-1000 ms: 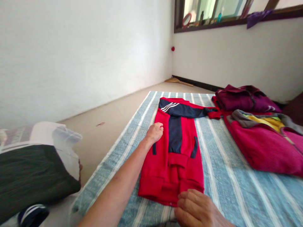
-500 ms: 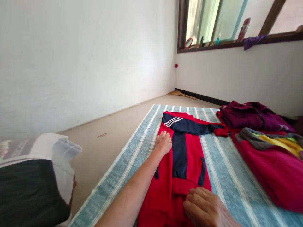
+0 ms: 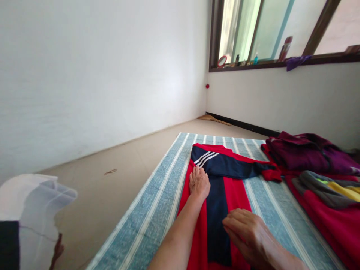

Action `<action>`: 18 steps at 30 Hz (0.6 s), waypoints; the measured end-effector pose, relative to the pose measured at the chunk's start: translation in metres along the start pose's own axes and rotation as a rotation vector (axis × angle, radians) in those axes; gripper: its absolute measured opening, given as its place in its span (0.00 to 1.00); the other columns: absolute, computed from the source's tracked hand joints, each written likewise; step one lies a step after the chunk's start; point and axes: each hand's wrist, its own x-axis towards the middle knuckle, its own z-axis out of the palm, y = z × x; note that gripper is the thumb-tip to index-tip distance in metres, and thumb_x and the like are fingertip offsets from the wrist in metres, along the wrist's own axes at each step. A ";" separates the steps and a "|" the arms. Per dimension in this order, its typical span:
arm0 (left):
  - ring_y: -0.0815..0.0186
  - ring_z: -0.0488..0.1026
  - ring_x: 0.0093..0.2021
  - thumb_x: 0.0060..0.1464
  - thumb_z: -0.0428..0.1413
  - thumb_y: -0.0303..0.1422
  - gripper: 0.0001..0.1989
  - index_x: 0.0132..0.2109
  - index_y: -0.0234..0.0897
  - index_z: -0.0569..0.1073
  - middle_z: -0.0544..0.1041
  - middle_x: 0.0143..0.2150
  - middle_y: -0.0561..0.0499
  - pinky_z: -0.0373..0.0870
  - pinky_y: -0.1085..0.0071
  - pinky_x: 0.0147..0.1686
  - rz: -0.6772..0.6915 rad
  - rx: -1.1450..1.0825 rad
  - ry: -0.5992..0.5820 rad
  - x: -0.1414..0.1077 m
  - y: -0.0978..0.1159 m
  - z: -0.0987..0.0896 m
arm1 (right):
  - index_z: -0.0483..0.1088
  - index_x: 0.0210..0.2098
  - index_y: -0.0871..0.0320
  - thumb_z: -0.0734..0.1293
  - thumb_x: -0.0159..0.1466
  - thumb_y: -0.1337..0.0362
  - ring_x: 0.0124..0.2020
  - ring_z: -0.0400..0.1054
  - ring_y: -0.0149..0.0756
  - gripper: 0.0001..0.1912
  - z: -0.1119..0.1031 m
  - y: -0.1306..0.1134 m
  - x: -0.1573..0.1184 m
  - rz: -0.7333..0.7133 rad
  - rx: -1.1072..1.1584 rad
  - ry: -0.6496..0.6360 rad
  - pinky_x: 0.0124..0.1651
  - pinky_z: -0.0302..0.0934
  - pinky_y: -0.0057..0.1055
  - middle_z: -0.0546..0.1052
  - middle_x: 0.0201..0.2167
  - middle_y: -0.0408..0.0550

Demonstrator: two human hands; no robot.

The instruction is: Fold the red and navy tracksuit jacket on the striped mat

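A red and navy jacket [image 3: 218, 221] with three white stripes on its shoulder lies folded lengthwise on a blue striped sheet [image 3: 157, 191]. One sleeve [image 3: 239, 165] stretches across it to the right, ending in a red cuff. My left hand [image 3: 199, 182] lies open on the jacket's left side, just below the white stripes, fingers forward. Over the right side of the body is my right hand [image 3: 250, 230], its fingers stretched out together and pointing left, with no cloth seen in them. The jacket's lower end runs out of view at the bottom.
Dark purple clothing [image 3: 312, 153] and a red garment with grey and yellow parts [image 3: 323, 202] lie at right. Left of the sheet, a whitish plastic bag [image 3: 36, 210] stands by the bare floor [image 3: 135, 168]. Behind are white walls and a window sill [image 3: 253, 65] bearing small items.
My right hand has moved from near the hem up along the jacket. My left hand stays near the shoulder stripes. The view has shifted, so the hem sits lower in the picture.
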 end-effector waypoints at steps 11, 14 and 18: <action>0.53 0.55 0.65 0.61 0.44 0.33 0.21 0.58 0.32 0.67 0.61 0.64 0.39 0.55 0.55 0.62 -0.022 0.006 0.101 -0.004 -0.006 0.010 | 0.71 0.44 0.59 0.59 0.64 0.64 0.48 0.67 0.42 0.13 -0.011 0.154 0.075 0.549 -0.444 -0.205 0.48 0.58 0.33 0.73 0.45 0.55; 0.52 0.54 0.65 0.61 0.44 0.33 0.21 0.59 0.31 0.67 0.60 0.65 0.38 0.54 0.55 0.62 -0.031 -0.004 0.081 -0.005 -0.005 0.008 | 0.70 0.47 0.61 0.59 0.64 0.62 0.53 0.64 0.49 0.16 -0.023 0.201 0.072 0.770 -0.559 -0.217 0.50 0.57 0.39 0.71 0.48 0.59; 0.53 0.55 0.65 0.61 0.44 0.33 0.21 0.59 0.33 0.66 0.61 0.64 0.39 0.54 0.54 0.62 -0.032 -0.024 0.084 -0.006 -0.006 0.010 | 0.72 0.44 0.61 0.59 0.63 0.52 0.51 0.66 0.52 0.21 -0.029 0.244 0.047 0.992 -0.507 -0.294 0.45 0.59 0.42 0.73 0.46 0.60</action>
